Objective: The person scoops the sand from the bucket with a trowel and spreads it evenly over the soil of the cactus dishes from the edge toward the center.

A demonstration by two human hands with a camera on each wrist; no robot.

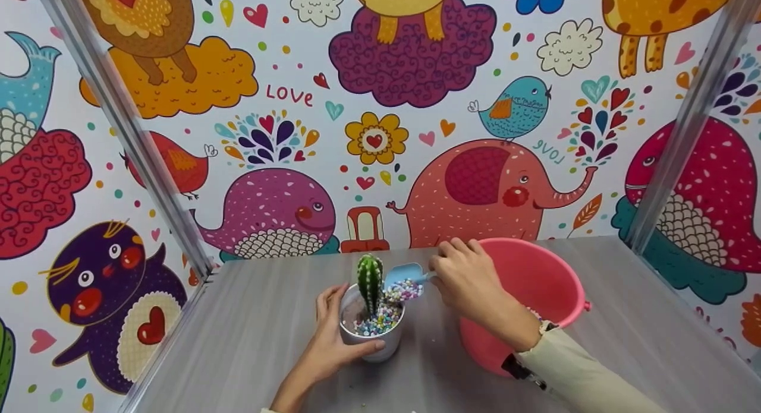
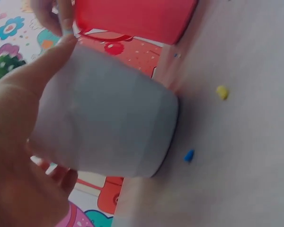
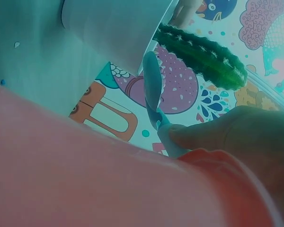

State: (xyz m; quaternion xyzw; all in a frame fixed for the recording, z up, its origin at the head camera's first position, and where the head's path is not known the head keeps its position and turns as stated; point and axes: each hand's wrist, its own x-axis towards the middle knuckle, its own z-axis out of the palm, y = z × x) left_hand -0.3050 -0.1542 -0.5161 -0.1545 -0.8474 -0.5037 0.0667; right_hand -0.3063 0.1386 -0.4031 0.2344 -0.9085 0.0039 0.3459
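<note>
A green cactus (image 1: 370,282) grows upright in a white pot (image 1: 380,349), its soil partly covered by colourful pebbles (image 1: 380,322). My left hand (image 1: 330,344) grips the pot from the left, thumb across its near side and fingers round the far side. In my right hand (image 1: 467,279) is the handle of a small light-blue shovel (image 1: 404,273), its blade heaped with pebbles at the pot's right rim, close beside the cactus. The right wrist view shows the shovel blade (image 3: 153,80) tilted against the rim, with the cactus (image 3: 203,56) beyond it.
A pink bucket (image 1: 538,264) stands right of the pot, under my right forearm, with some pebbles visible inside. Loose yellow (image 2: 222,92) and blue pebbles (image 2: 189,155) lie on the grey wood-grain table (image 1: 255,318). A cartoon-printed wall (image 1: 380,181) rises behind, with metal posts at both sides.
</note>
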